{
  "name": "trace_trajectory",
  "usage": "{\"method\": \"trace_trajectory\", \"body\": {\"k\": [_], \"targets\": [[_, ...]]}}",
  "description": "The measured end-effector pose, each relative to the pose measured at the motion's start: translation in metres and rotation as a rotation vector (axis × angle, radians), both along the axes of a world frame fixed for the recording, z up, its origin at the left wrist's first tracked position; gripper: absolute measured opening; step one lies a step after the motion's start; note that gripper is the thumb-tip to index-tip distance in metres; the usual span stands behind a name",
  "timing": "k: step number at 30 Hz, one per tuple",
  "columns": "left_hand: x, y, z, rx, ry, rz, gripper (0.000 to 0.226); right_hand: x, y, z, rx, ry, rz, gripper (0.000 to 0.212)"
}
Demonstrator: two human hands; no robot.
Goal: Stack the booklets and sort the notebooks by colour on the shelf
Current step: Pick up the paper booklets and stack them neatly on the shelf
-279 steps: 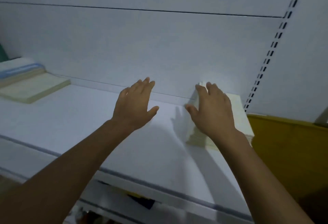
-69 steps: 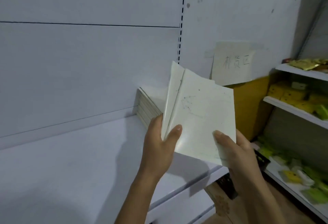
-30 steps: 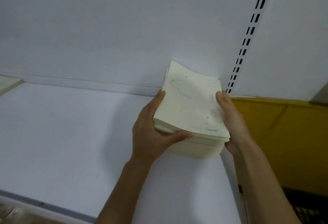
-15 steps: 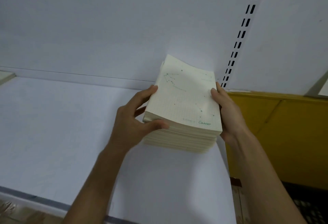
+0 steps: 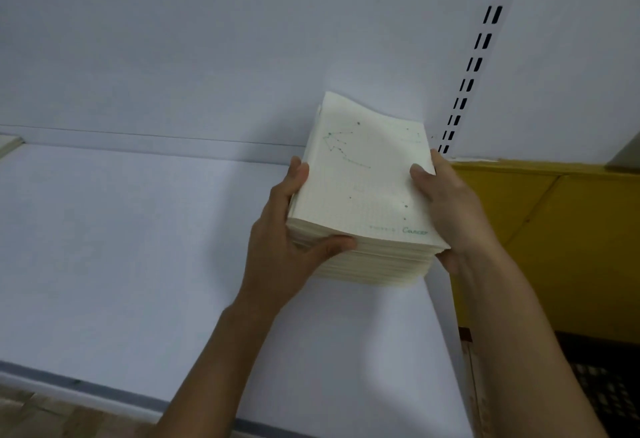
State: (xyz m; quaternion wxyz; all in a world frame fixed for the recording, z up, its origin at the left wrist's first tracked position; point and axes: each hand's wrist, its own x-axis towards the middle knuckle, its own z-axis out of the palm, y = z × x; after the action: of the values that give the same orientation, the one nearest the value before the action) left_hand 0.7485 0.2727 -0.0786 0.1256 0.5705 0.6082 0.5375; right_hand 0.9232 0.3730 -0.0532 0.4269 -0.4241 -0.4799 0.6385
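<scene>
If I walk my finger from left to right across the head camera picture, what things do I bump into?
pale corner at the edge → left hand → stack of booklets held between both hands → right hand → yellow panel

stack of cream paper booklets (image 5: 367, 191): you set the loose copies you had held in the air on top, so it grew taller, with a constellation-print cover uppermost.
left hand (image 5: 280, 247): you brought it from hovering flat to gripping the stack's left side.
right hand (image 5: 450, 209): you moved it from lying on top to clasping the right side.
</scene>
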Motion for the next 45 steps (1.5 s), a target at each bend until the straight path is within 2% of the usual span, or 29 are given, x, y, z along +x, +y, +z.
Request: {"method": "trace_trajectory", "body": {"k": [3,5,6,9,11,18,23,26,30,36,39,45], "targets": [[0.001,-0.001,-0.001,-0.015,-0.021,0.008,0.086,0.000,-0.002,0.003,0.020,-0.025,-0.002,0.029],[0.001,-0.004,0.002,-0.037,-0.009,0.012,0.088,0.002,-0.004,0.009,0.098,-0.161,-0.004,0.024],[0.001,-0.005,0.005,-0.054,0.034,0.031,0.088,0.003,-0.007,0.015,0.152,-0.266,-0.004,0.026],[0.000,-0.011,0.013,-0.078,0.269,0.132,0.092,0.011,-0.019,0.029,0.326,-0.605,-0.131,0.056],[0.000,-0.013,0.018,-0.088,0.402,0.171,0.094,0.014,-0.033,0.041,0.458,-0.717,-0.211,0.057],[-0.031,-0.042,0.036,-0.212,0.583,0.078,0.107,-0.016,-0.108,0.060,0.637,-0.778,-0.199,0.050],[-0.103,-0.130,0.020,-0.256,0.620,0.141,0.099,-0.079,-0.179,0.054,0.758,-0.854,-0.164,0.047],[-0.155,-0.200,0.011,-0.293,0.658,0.206,0.093,-0.132,-0.228,0.044,0.828,-0.885,-0.020,0.053],[-0.219,-0.290,0.002,-0.344,0.610,0.320,0.086,-0.201,-0.291,0.026,0.962,-0.899,0.115,0.067],[-0.294,-0.403,-0.009,-0.414,0.596,0.440,0.082,-0.293,-0.356,0.013,1.027,-0.855,0.274,0.071],[-0.324,-0.439,-0.014,-0.415,0.525,0.501,0.078,-0.337,-0.375,0.010,1.055,-0.825,0.371,0.071],[-0.377,-0.467,-0.024,-0.426,0.510,0.584,0.068,-0.420,-0.391,0.002,1.059,-0.777,0.481,0.078]]}}
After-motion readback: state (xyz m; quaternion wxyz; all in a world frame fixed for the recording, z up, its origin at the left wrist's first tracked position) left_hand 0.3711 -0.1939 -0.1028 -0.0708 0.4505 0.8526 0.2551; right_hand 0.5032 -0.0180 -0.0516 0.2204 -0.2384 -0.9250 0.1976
